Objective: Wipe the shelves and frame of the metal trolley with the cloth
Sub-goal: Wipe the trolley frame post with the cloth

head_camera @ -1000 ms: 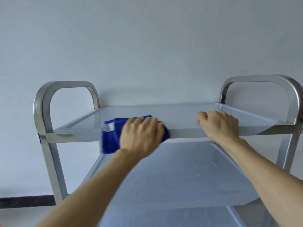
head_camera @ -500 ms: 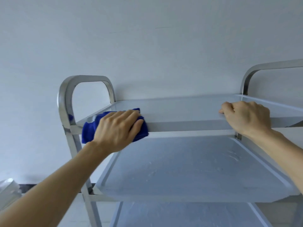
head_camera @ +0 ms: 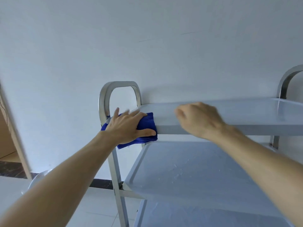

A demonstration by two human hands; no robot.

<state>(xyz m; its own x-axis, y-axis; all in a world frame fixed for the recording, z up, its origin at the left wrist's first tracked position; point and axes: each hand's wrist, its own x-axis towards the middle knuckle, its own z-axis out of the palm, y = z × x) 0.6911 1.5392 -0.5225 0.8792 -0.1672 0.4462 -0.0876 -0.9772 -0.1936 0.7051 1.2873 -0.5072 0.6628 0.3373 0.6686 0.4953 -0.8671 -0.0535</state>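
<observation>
The metal trolley has a top shelf (head_camera: 246,112), a middle shelf (head_camera: 188,169) with streaks on it, and a bottom shelf (head_camera: 196,217). A blue cloth (head_camera: 147,122) is draped over the top shelf's front left corner, beside the looped left handle (head_camera: 105,95). My left hand (head_camera: 126,126) presses the cloth there with spread, fairly straight fingers, thumb along the rim's front face. My right hand (head_camera: 200,120) is blurred, its fingers curled over the top shelf's front rim (head_camera: 254,129) just right of the cloth.
A plain white wall stands close behind the trolley. The right handle (head_camera: 285,79) is at the frame's edge. A wooden door frame (head_camera: 9,128) is at the far left, with a white rounded object (head_camera: 39,177) low beside it and dark skirting (head_camera: 101,183).
My left hand slid the cloth left along the front rim to the left corner, and its fingers spread out. My right hand moved left along the rim. The view turned left.
</observation>
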